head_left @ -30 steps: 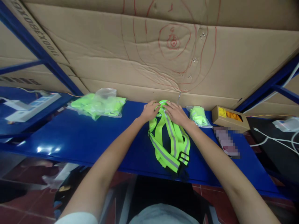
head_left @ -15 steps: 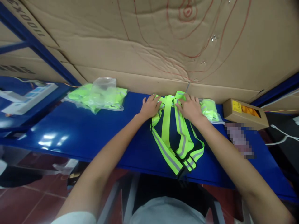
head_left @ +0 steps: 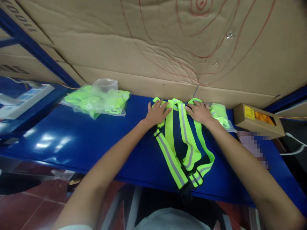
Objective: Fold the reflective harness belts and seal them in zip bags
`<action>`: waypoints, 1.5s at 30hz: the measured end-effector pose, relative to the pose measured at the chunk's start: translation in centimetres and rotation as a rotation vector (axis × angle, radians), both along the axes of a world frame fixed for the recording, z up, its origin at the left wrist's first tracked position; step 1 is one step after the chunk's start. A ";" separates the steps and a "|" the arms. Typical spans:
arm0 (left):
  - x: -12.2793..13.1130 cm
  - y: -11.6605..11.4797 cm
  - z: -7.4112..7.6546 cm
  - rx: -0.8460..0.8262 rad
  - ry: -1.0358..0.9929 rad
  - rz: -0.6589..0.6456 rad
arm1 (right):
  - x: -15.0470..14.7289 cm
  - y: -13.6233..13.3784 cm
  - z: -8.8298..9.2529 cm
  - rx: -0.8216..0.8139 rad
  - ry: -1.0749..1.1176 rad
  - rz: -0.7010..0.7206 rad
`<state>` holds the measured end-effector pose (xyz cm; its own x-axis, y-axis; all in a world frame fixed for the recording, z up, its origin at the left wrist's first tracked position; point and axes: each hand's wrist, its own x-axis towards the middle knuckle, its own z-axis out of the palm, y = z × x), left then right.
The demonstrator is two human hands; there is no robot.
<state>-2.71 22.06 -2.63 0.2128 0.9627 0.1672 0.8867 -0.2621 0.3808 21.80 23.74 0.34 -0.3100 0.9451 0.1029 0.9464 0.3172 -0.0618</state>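
A neon-yellow reflective strap vest (head_left: pixel 189 140) with grey stripes lies on the blue table, its straps running towards me. My left hand (head_left: pixel 158 112) rests on the vest's upper left corner, palm down with fingers spread. On the upper right straps lies my right hand (head_left: pixel 199 111), its fingers also stretched out and apart. Neither hand is closed round a strap. Near the table's front edge a black buckle (head_left: pixel 185 189) hangs at the end of the lower straps. Black adjusters (head_left: pixel 198 175) sit on the lower right strap.
Clear bags of folded neon vests (head_left: pixel 96 100) lie at the back left, and another bagged vest (head_left: pixel 219 115) is just beyond my right hand. A cardboard box (head_left: pixel 259 119) stands further right, beside a blurred-out item (head_left: pixel 251 147). A cardboard wall (head_left: pixel 148 54) bounds the back.
My hands have moved slightly apart, the right one shifting to the right. The vest's top straps are spread wider and lie flatter. The view has shifted a little.
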 end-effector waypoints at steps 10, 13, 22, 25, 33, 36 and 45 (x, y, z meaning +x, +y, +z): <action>-2.8 -12.2 5.5 0.192 -0.259 -0.059 | 2.6 -11.3 3.1 0.185 0.403 0.199; -2.6 -17.0 3.6 0.066 -0.214 -0.018 | 3.6 -15.0 0.9 0.018 0.412 0.155; 3.8 -14.3 -0.1 0.067 0.170 -0.035 | -1.0 -12.3 -2.7 0.029 0.382 0.089; 3.8 -12.7 0.6 0.084 0.219 -0.032 | -1.6 -11.3 -2.1 0.057 0.443 0.058; 2.6 -20.1 3.9 0.165 0.030 -0.102 | 3.2 -17.0 1.9 0.106 0.566 0.470; 3.0 -25.1 3.0 0.121 0.082 -0.373 | 2.8 -19.3 1.8 -0.005 0.400 0.654; 1.5 -27.7 0.4 0.168 0.247 -0.397 | 1.4 -18.7 1.5 -0.075 0.213 0.707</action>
